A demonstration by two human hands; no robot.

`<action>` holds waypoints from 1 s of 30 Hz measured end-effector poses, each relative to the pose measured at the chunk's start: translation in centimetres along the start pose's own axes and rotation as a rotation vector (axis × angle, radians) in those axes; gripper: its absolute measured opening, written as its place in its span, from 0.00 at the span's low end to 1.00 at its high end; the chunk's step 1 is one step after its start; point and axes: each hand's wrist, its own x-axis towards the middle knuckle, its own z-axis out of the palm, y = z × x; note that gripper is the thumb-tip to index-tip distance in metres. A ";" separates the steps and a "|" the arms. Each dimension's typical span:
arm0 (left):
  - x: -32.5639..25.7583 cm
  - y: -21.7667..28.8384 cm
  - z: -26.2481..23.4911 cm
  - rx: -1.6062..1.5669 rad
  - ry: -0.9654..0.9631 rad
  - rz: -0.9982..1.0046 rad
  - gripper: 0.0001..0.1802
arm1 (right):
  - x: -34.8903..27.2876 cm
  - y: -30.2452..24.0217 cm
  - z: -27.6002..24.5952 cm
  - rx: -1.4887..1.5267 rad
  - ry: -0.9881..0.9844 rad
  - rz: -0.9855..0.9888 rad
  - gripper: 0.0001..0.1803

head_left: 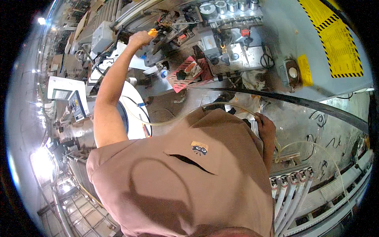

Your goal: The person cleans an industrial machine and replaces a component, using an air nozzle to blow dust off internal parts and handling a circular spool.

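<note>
My left hand (140, 39) reaches far forward to the machine, its fingers closed around a small orange handle (152, 32). What the handle belongs to is too small to make out. By my right side, my right hand (265, 125) is closed on a thin clear hose (233, 104). The hose sags leftward across the front of my brown shirt, and more of it loops down past my right hand. Beyond the shirt lies a red slotted plate (185, 74) with dark grime on it, beside grimy metal machine parts.
A thick black cable (304, 102) arcs across the right side. Silver cylinders (221, 7) line the machine's back beside a grey cabinet (292, 35) with yellow labels. A round white tabletop (136, 104) stands at left, near a screen (76, 106). Several white pipes (293, 189) stand lower right.
</note>
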 end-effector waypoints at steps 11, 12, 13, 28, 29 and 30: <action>-0.2 -7.6 5.8 -0.181 0.082 -0.282 0.34 | 0.4 1.2 -1.7 -0.018 0.042 -0.068 0.19; 0.5 -8.5 6.3 -0.217 0.096 -0.318 0.34 | 0.4 1.2 -1.8 -0.026 0.060 -0.078 0.19; 1.6 -8.8 6.8 -0.223 0.109 -0.337 0.35 | 0.3 1.2 -1.9 -0.035 0.079 -0.085 0.18; 10.2 -15.7 15.5 -0.492 0.325 -0.496 0.35 | 0.9 2.9 -1.9 0.099 0.195 -0.106 0.18; 11.2 -7.5 15.3 -0.682 0.114 -0.488 0.37 | -0.8 3.7 -2.9 0.025 0.211 0.016 0.18; 10.4 -8.1 15.0 -0.655 0.109 -0.520 0.36 | -1.1 3.3 -3.0 0.021 0.186 0.042 0.18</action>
